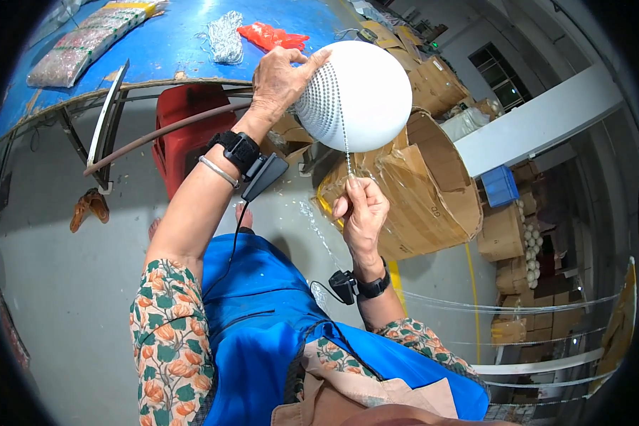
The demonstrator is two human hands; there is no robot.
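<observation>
My left hand (280, 79) holds a large white ball (366, 89) up in front of me, fingers spread over its left side. Rows of small silver beads cover the ball's lower left part. A thin bead string (345, 138) runs from the ball's top down its face to my right hand (361, 211), which pinches the string just below the ball. The rest of the string trails down past my right wrist toward my blue apron (263, 312). Both wrists carry black bands with small devices.
A blue table (170, 42) at the top bears a bundle of bead string (224, 35), an orange bag (271, 35) and packets. A red stool (184, 131) stands under it. Open cardboard boxes (426, 192) lie right of my hands; sandals (89, 207) rest on the grey floor.
</observation>
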